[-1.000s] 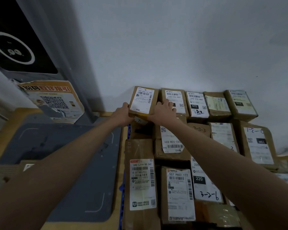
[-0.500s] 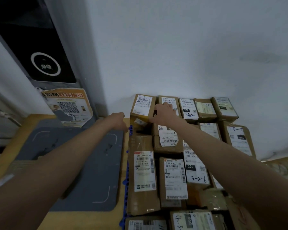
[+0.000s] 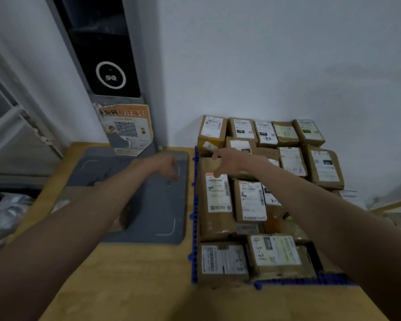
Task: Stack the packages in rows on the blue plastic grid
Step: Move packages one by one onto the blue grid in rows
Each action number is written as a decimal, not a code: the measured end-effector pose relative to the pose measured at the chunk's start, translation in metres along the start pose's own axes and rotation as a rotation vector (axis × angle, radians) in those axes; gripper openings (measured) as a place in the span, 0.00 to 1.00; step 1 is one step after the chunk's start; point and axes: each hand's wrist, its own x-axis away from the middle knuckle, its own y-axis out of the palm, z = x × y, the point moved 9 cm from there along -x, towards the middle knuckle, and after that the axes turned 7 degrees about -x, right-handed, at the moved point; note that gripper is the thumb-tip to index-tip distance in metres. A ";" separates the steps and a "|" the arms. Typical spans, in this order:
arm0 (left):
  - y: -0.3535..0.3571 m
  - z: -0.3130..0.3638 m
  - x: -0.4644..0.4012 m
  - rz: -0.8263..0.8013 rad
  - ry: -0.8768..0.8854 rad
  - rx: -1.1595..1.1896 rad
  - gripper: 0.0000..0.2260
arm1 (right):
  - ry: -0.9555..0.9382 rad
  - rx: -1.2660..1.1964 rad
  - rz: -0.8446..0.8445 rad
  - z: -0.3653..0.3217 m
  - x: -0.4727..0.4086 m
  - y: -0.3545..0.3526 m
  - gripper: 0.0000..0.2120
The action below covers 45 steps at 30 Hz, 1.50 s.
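Brown cardboard packages with white labels lie in rows on the blue plastic grid (image 3: 195,228), which shows along the left and front edges. The far-left package of the back row (image 3: 212,130) stands against the white wall. My right hand (image 3: 229,159) hovers with loosely spread fingers over the long package (image 3: 215,205) at the grid's left side, holding nothing. My left hand (image 3: 166,164) hangs empty over the grey mat (image 3: 148,205), fingers loosely curled downward.
The grey mat lies on the wooden floor (image 3: 137,274) left of the grid. A tall grey kiosk (image 3: 107,54) with an orange QR poster (image 3: 127,128) stands behind it. Silver bags (image 3: 5,212) lie at the far left. A white wall backs the packages.
Both hands have let go of the far-left back-row package and drawn back toward me. The left hand moved left over the mat. The view has pulled back and lowered.
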 end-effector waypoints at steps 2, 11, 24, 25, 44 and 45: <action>0.010 -0.018 0.020 -0.015 -0.015 -0.010 0.31 | -0.017 -0.005 -0.044 -0.016 0.007 0.015 0.33; 0.058 -0.104 0.086 -0.049 -0.173 0.017 0.26 | -0.198 0.047 -0.241 -0.068 0.013 0.084 0.31; 0.125 -0.199 0.152 -0.114 -0.349 0.038 0.27 | -0.303 0.001 -0.367 -0.139 -0.031 0.178 0.31; 0.128 -0.205 0.150 -0.112 -0.349 0.047 0.27 | -0.300 -0.004 -0.368 -0.144 -0.036 0.182 0.31; 0.180 -0.268 0.064 0.066 -0.261 0.541 0.39 | 0.029 -0.599 -0.210 -0.177 -0.132 0.279 0.42; 0.182 -0.269 0.064 0.080 -0.273 0.573 0.40 | 0.035 -0.655 -0.196 -0.180 -0.130 0.281 0.39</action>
